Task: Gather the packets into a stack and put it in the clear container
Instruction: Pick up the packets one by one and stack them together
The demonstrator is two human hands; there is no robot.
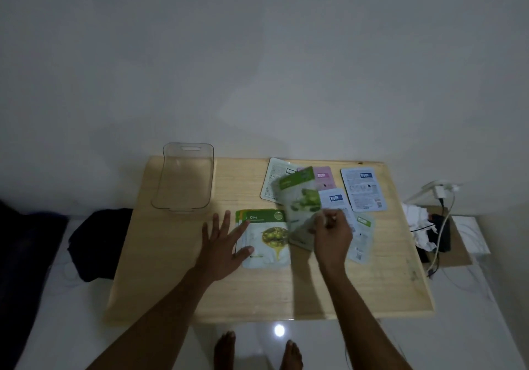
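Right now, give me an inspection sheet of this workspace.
Surface: wooden board, pale, lying on white floor.
Job's things: clear container empty, far left; Olive packet stack; loose packets spread far right.
Clutter: crumpled white paper off the board's right edge.
Hands: left hand flat, open, on the stack's edge; right hand pinching a green packet.
Cables: white charger cable, right.
Surroundings: dark cloth left; white wall.

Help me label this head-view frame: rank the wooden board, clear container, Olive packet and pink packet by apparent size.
Largest to smallest:
1. wooden board
2. clear container
3. Olive packet, partly under the left hand
4. pink packet, mostly covered by other packets, so its full size is unclear
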